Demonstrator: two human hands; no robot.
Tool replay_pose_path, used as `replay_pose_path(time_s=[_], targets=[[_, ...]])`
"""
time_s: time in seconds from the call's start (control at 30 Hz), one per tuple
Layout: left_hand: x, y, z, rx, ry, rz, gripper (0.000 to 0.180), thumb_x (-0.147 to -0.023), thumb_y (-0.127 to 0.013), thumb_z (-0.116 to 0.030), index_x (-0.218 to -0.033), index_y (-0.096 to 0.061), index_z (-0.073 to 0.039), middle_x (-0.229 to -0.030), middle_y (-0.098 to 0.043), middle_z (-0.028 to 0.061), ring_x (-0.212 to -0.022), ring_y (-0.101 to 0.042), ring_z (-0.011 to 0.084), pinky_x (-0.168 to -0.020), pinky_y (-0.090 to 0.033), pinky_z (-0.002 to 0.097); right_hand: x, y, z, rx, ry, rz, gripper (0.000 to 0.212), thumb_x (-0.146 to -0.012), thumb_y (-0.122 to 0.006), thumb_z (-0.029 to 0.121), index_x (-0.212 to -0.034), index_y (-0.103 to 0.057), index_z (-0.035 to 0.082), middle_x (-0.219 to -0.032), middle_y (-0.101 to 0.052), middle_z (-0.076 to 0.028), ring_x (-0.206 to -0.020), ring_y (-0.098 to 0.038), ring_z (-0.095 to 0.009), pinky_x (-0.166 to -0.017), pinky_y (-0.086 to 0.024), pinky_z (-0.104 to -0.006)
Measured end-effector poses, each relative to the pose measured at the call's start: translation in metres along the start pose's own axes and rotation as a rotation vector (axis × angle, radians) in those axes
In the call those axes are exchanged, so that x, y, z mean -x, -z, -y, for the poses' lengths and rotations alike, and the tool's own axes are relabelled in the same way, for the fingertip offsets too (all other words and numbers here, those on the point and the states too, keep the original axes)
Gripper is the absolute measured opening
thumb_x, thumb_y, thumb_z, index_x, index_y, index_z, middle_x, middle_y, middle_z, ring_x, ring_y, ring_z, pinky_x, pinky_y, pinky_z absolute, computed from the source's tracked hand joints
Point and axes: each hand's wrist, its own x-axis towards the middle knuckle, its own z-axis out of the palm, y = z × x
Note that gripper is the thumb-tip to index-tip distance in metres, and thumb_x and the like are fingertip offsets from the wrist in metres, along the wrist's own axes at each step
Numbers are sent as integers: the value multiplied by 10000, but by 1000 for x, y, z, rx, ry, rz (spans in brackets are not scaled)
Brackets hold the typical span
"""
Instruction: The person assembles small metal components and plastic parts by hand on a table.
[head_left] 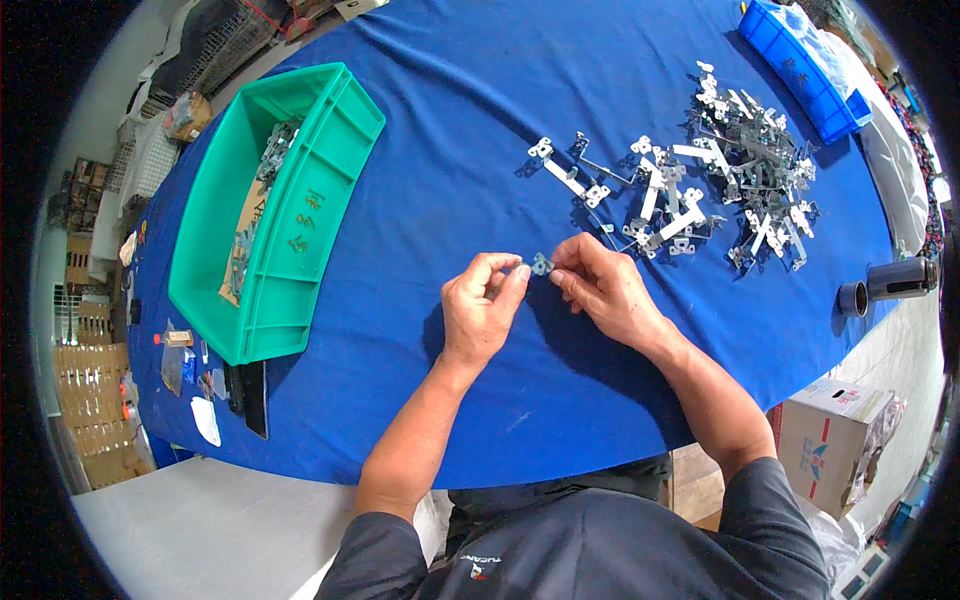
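Near the middle of the blue-covered table, my right hand [615,298] pinches the edge of a small metal bracket [541,264] with holes in it. Thumb and forefinger of my left hand [477,310] are pressed together just left of the bracket; what lies between them is too small to make out. Beyond my hands lie several loose metal hinge-like brackets [655,195], with pale flat arms and holed end plates. A denser heap of similar brackets [745,140] spreads farther to the right.
At left stands a green plastic bin [300,250] with metal parts and cardboard inside. A blue crate [810,75] holding clear plastic sits far right. A dark cylindrical cup [853,299] lies by the right edge, near a cardboard box [832,440] below. Small oddments are at the left edge.
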Motion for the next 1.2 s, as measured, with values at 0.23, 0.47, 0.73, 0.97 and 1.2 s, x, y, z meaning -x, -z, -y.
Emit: replay_pose_path(time_s=[0.23,0.47,0.73,0.97,1.2], targets=[[-1,-2,-5,-91,-95,-5,112,-880,-724,-85,-960,-702,-10,-663,-593,-43,-595,-474,8,-528,-386,199,-1,2,-2,-4,41,46,136,-938,-636,110,-1023,-624,5,-808,-638,-93,-640,-631,-152,-575,-515,-311],[-1,-2,1,-135,-161,-8,102,-886,-718,-92,-956,-701,-20,-661,-587,-46,-571,-474,7,-506,-374,198,-3,4,-6,31,262,-169,154,-948,-631,145,-994,-629,-2,-786,-623,-81,-640,-599,-134,-584,-489,-292],[-1,1,6,30,-5,-28,108,-944,-654,-99,-1001,-653,-8,-651,-581,-35,-537,-498,14,-477,-381,188,0,3,-3,-5,-52,74,169,-986,-594,142,-1029,-651,-12,-777,-657,-29,-636,-549,-64,-564,-466,-241],[0,-1,3,24,-8,1,103,-931,-666,-93,-983,-658,-4,-647,-586,-32,-537,-493,13,-473,-374,199,0,2,-6,64,94,20,134,-946,-626,126,-971,-642,-4,-715,-622,-90,-623,-591,-143,-562,-476,-322],[-1,-2,-1,-54,-9,16,111,-921,-676,-93,-977,-662,2,-637,-579,-36,-561,-485,11,-486,-368,202,0,1,2,-99,50,-7,200,-923,-643,98,-1089,-598,-5,-797,-643,-111,-693,-639,-193,-613,-513,-349]])
